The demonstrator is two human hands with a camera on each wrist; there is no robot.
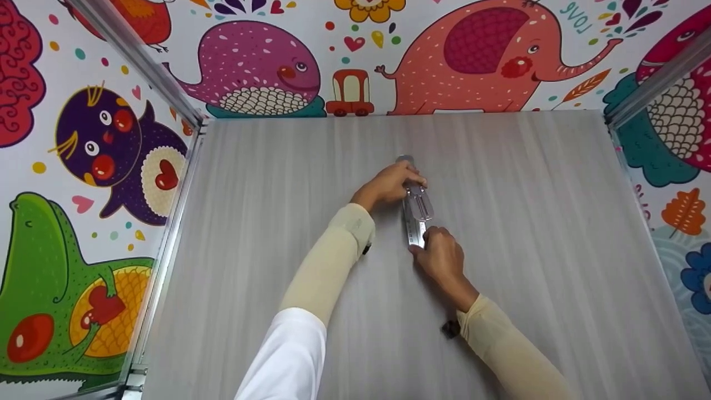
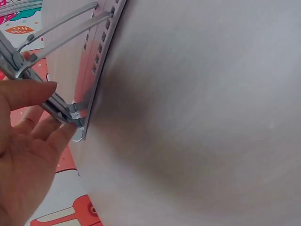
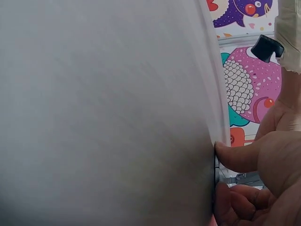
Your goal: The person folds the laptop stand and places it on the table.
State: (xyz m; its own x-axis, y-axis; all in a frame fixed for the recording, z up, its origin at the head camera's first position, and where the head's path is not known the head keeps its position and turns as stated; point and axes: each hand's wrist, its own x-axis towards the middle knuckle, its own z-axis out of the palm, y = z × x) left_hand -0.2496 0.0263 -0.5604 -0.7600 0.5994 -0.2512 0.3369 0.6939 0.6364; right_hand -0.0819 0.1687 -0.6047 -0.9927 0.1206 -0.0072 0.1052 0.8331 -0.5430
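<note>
Stand (image 1: 416, 214) at mid-table, in the hands of a person; it is lying lengthwise, one end far and one near, on the far half of the grey table (image 1: 266, 222), a little right of centre. The left hand (image 1: 389, 183) is gripping the far part: in the left wrist view its thumb is pressing over the upper bar (image 2: 13, 59) while the other fingers are curling beneath, near the hinge (image 2: 75, 113). The bar is slanting up from the slotted rail (image 2: 102, 61), and two thin struts (image 2: 70, 38) are spanning the gap between them. The right hand (image 1: 444, 255) is pinching the near end, thumb on one side and bent fingers on the other; its exact contact is partly hidden in the right wrist view. Behind, a printed wall (image 1: 366, 55) is bounding the far edge of the table. The stand is probably light and stiff, its metal appearing smooth enough to slide under a loose pinch; the struts, being slender, are likely the parts most easily bent, and the joints are likely to be swinging freely when the bar is unsupported. The rail's near end seems the best place for steadying, and the bar close to the hinge for turning, with fingertips staying clear of the closing gap.
</note>
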